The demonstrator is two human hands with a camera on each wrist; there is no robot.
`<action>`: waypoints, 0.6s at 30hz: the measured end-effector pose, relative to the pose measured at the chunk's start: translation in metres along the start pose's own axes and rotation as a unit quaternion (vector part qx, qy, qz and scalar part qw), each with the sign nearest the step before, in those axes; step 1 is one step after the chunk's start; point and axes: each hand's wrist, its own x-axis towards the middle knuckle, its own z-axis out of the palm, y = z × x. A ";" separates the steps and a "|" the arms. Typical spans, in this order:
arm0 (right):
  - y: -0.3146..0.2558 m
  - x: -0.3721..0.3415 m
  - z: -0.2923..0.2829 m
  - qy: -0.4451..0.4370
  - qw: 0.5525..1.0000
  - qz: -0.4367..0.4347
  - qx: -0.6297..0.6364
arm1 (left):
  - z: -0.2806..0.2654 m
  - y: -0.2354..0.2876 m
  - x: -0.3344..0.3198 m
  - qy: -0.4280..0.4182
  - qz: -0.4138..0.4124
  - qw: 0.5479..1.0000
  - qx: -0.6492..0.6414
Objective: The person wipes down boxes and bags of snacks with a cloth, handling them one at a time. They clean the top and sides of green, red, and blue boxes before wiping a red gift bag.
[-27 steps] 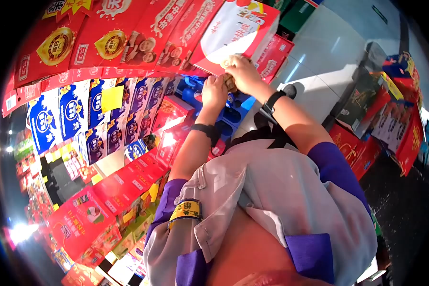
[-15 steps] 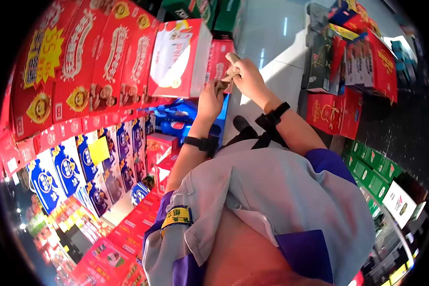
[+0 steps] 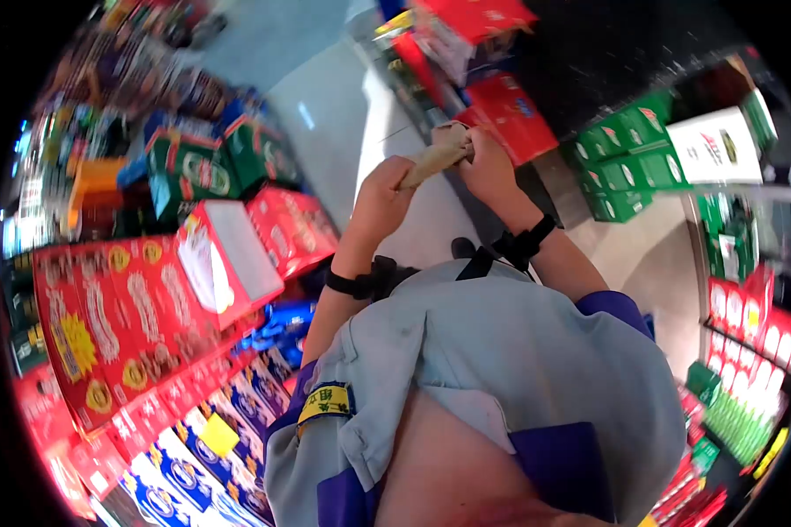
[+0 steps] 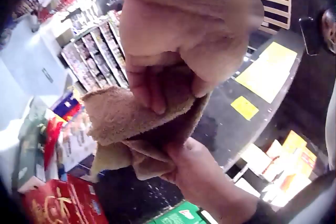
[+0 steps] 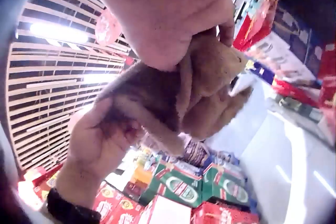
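Note:
A tan-brown cloth point(image 3: 432, 163) with a rough, towel-like weave is spread between both hands, out in front of the body. My left hand point(image 3: 382, 198) grips one end of it with curled fingers. The other end is pinched by my right hand point(image 3: 490, 169). In the left wrist view the cloth point(image 4: 118, 119) is folded over, with a dark hollow between its layers and loose corners hanging near the right hand point(image 4: 202, 174). From the right wrist, bunched folds of the cloth point(image 5: 210, 77) show beneath the right hand point(image 5: 163, 14).
Stacked red cartons point(image 3: 119, 325) stand at the left, with green cartons point(image 3: 193, 171) behind them. A dark tabletop point(image 3: 624, 53) lies ahead to the right, with red gift boxes point(image 3: 510, 114) beside it. Green boxes point(image 3: 624, 158) are at the right. Pale floor point(image 3: 325, 88) runs between.
The view has swung to the right, so the red cartons now sit lower left. Both hands have left the white-and-red carton, and the cloth is stretched wider between them.

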 end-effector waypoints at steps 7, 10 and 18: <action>0.126 -0.049 -0.118 0.248 0.967 0.059 -0.003 | 0.094 0.114 0.067 -0.216 0.168 0.962 -0.009; 0.151 -0.051 -0.144 0.318 0.941 0.070 0.087 | 0.112 0.128 0.094 -0.203 0.207 0.957 -0.014; 0.123 -0.055 -0.201 0.388 0.913 0.120 0.040 | 0.130 0.127 0.150 -0.286 0.210 0.934 -0.047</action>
